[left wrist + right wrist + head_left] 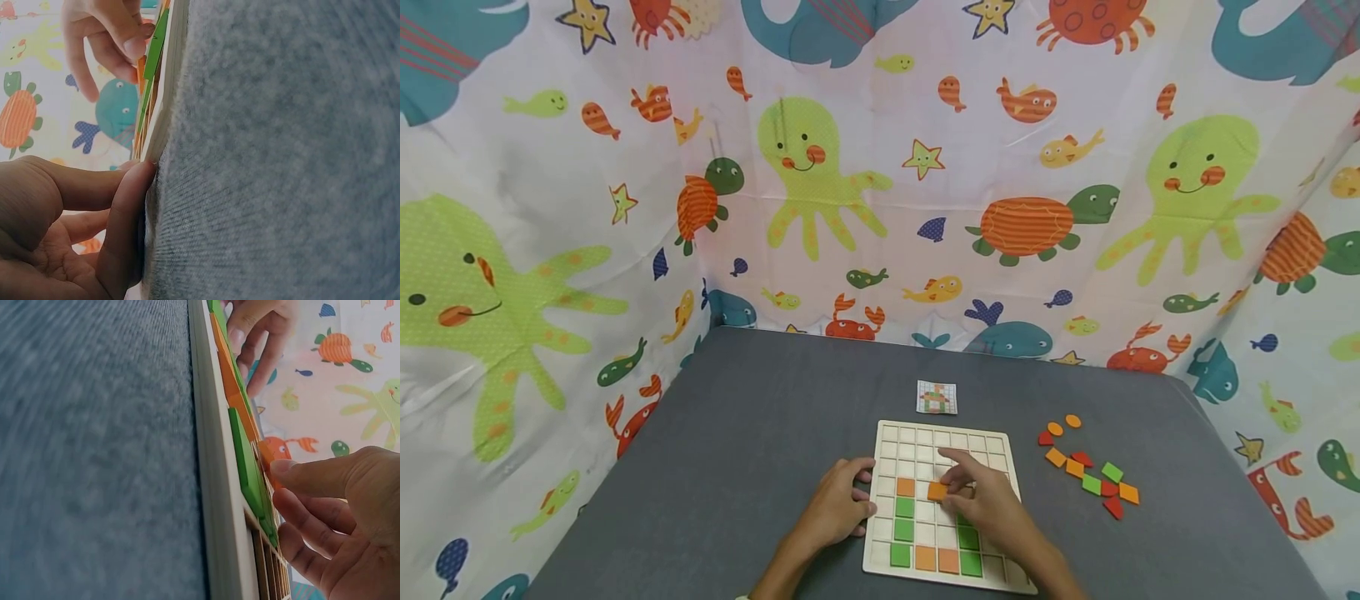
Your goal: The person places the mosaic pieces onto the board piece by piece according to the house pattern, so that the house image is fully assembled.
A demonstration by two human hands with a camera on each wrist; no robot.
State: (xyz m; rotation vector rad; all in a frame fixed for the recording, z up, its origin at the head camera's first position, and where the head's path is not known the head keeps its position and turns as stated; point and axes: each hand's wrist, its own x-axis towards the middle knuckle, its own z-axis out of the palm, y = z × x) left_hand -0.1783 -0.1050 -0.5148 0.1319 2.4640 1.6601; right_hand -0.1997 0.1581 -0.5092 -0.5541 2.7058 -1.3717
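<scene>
A pale wooden grid board (887,446) lies on the dark table with orange and green square tiles in some of its cells. My right hand (988,500) is over the middle of the board, pinching an orange square tile (937,492) between thumb and fingers. In the right wrist view that orange tile (267,459) stands tilted at the fingertips, close over the grid. At the board's left edge, my left hand (838,504) holds the rim with thumb and bent fingers. Green tiles (903,530) line a column near the left hand; another green column is partly hidden under my right hand.
Behind the board lies a small picture card (936,397) with a coloured grid pattern. Loose red, orange and green pieces (1091,484), some of them round, are scattered to the right. A cloth with sea animals (865,217) hangs around the grey table (790,400).
</scene>
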